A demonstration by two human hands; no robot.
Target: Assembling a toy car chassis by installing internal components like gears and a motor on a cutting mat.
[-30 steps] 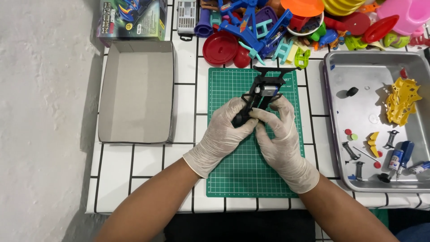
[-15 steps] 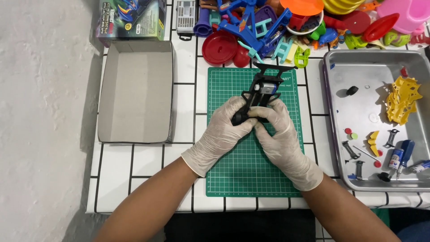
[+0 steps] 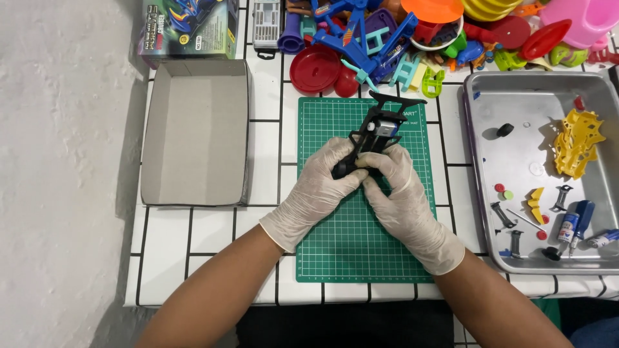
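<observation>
Both my hands wear pale latex gloves and grip a black toy-car chassis point(image 3: 379, 125) over a green cutting mat point(image 3: 361, 251). My left hand point(image 3: 319, 190) wraps the near end of the chassis from the left. My right hand point(image 3: 400, 187) closes on it from the right, fingers meeting the left hand's. The far end of the chassis, with a small silver motor in it, sticks out past my fingers and tilts toward the toy pile. The chassis' near end is hidden inside my hands.
An empty grey cardboard box lid point(image 3: 196, 132) lies left of the mat. A metal tray point(image 3: 535, 96) on the right holds a yellow body shell point(image 3: 577, 142), small black parts, wheels and tubes. Colourful plastic toys point(image 3: 400, 32) crowd the back edge, beside a printed kit box point(image 3: 187, 26).
The chassis has turned slightly in my hands; both hands stay at the same spot over the mat.
</observation>
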